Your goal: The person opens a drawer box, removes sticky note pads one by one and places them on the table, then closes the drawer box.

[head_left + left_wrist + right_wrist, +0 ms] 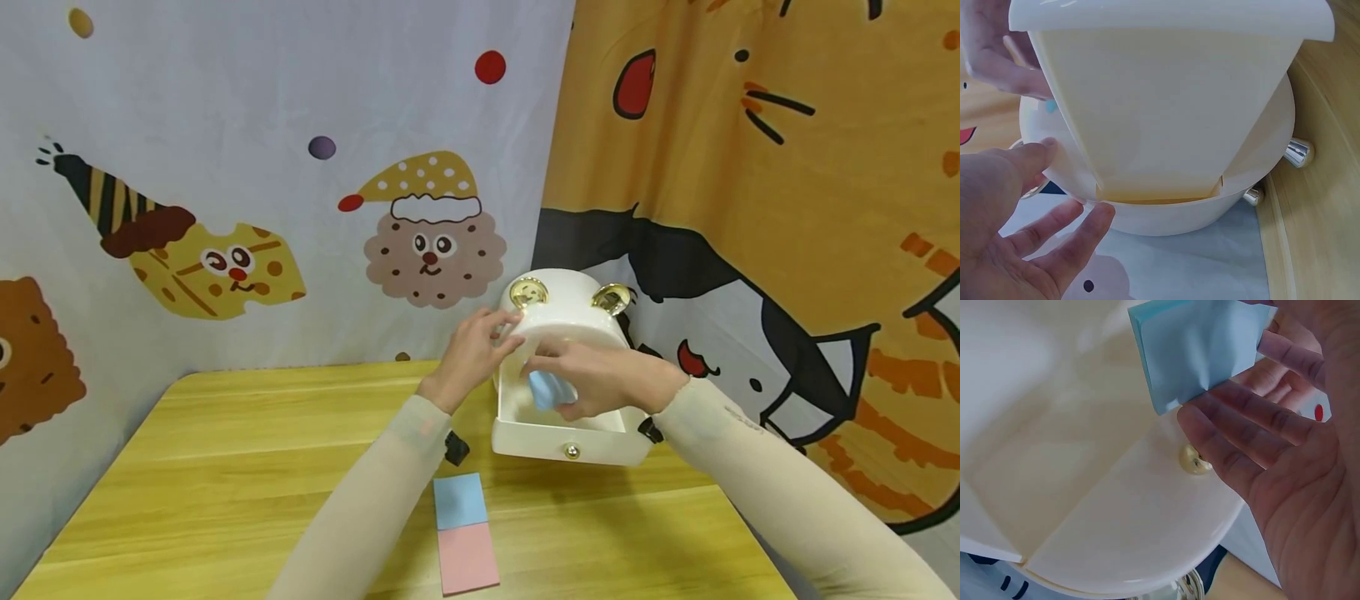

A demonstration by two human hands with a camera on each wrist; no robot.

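My right hand [611, 379] pinches a light blue pad of sticky notes [550, 390] between thumb and fingers. In the right wrist view the pad [1200, 353] is tilted, its layered edge showing. It hangs over the pulled-out drawer [525, 437] of a white rounded box [570, 287] with gold ears. The drawer has a small round knob on its front. At the box's left side, my left hand [472, 358] has its fingers spread and loosely bent. Its fingertips touch or nearly touch the rim of the box front in the left wrist view.
A blue paper square [460, 502] and a pink one [468, 560] lie end to end on the wooden table [300, 475], nearer than the drawer. Behind the box hang printed cartoon curtains [420, 108]. A small black object [456, 448] shows beside the left wrist.
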